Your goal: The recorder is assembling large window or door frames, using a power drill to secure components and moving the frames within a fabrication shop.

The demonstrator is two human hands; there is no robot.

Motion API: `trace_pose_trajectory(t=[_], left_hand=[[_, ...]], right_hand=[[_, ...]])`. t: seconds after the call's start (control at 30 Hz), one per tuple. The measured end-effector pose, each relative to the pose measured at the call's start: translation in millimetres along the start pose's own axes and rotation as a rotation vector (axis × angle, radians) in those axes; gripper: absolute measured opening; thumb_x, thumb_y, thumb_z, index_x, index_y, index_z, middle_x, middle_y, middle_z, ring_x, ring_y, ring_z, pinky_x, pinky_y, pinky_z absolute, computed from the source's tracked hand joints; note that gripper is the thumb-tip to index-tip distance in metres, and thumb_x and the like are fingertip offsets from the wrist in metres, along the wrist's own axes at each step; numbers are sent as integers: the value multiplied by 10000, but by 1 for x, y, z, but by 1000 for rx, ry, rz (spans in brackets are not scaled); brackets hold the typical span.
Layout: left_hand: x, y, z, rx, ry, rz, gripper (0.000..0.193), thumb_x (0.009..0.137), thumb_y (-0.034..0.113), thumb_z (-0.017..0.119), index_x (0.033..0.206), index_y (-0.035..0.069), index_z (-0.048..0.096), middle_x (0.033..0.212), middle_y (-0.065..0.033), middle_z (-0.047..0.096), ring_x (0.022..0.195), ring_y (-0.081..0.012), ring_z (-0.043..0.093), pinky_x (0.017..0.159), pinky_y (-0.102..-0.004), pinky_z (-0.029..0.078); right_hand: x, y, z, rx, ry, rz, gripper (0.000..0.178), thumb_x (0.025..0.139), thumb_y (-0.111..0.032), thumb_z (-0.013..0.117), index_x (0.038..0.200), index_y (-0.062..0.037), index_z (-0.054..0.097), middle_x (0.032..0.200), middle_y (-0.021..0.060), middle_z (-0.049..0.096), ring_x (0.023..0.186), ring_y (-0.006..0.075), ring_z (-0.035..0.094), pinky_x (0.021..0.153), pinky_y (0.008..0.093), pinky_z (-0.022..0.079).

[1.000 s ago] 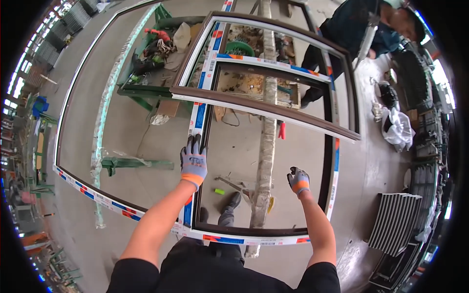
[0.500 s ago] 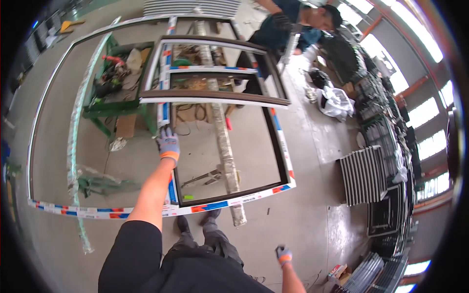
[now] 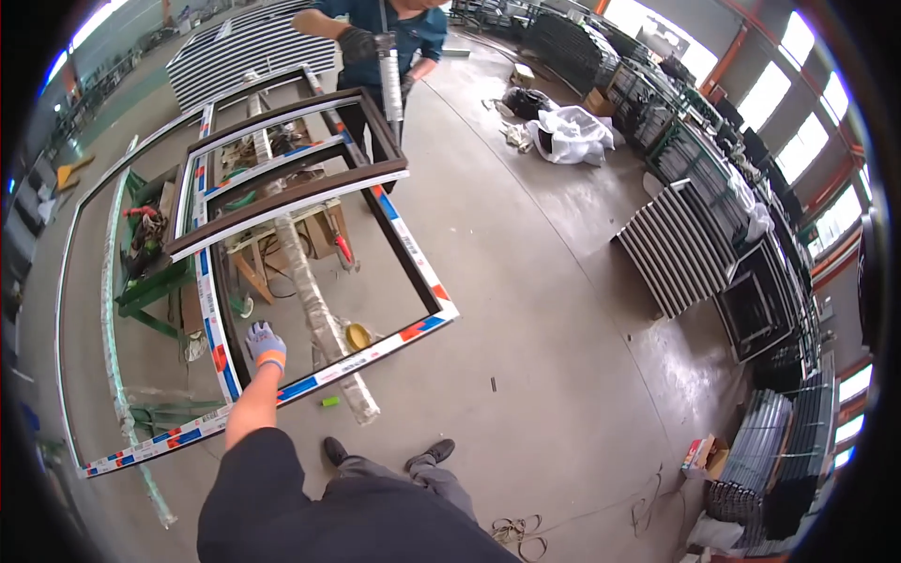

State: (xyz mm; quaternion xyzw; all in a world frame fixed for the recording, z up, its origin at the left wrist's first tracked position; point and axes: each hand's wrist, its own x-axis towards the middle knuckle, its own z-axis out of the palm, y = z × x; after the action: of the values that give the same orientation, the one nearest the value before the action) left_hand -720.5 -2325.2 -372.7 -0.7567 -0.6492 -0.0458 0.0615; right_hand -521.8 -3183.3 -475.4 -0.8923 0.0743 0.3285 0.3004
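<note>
Concrete floor [image 3: 563, 281], one window frame [image 3: 413, 272], left hand [image 3: 265, 343]

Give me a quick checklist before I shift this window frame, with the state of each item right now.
1. Left hand on the window frame: ok, gloved, at the lower rail.
2. Right hand on the frame: not ok, out of view.
3. Co-worker steadying the far end: cannot tell, gloved hand holds a wrapped bar.
4. Feet clear: ok, shoes stand behind the rail.
5. Floor beneath: not ok, yellow disc and wrapped profile lie there.
</note>
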Motion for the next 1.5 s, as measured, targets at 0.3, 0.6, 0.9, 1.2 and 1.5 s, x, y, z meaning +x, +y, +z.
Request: trace_pose_trajectory(t=[0.3, 0.6, 0.9, 1.2, 1.5], left_hand=[[-66, 160, -45, -90, -215, 89, 396, 870, 289, 537, 1212, 98, 587, 1276, -130, 566, 1234, -304, 485, 1027, -427, 386], [-74, 191, -34, -209, -258, -116, 392, 885, 319, 514, 1188, 82, 589, 1242, -160, 619, 1188, -309, 566, 1012, -440, 419], [-82, 192, -53, -278, -101, -200, 359, 856, 232, 582, 1174, 66, 589, 1254, -141, 581, 1215, -310, 506, 1033, -444, 392], [-82, 195, -50, -226, -206, -303, 307, 852, 226, 595, 1126, 89, 607, 1190, -121, 600, 1174, -306, 516, 996, -443, 408], [-87, 216, -37, 33, -49, -252, 193, 864, 246, 565, 988, 106, 612, 1048, -96, 626, 1067, -295, 553, 939, -435, 409]], right_hand=[[114, -16, -71, 535, 154, 201, 157, 825, -219, 581, 857, -72, 624, 646, 130, 613, 577, 254, 613, 472, 377, 470], [222, -254, -59, 695, 14, -119, 118, 843, -166, 620, 870, -70, 683, 658, 68, 647, 547, 155, 590, 472, 279, 432], [270, -289, -79, 326, -181, 203, 124, 804, -148, 602, 905, -82, 631, 666, 106, 653, 523, 217, 613, 448, 321, 441], [353, -337, -127, 374, -279, 276, 120, 806, -133, 623, 913, -81, 605, 675, 124, 638, 529, 260, 607, 444, 352, 433], [439, -443, -148, 190, -308, 135, 41, 790, -130, 623, 817, -103, 639, 654, 82, 651, 502, 208, 617, 419, 300, 419]])
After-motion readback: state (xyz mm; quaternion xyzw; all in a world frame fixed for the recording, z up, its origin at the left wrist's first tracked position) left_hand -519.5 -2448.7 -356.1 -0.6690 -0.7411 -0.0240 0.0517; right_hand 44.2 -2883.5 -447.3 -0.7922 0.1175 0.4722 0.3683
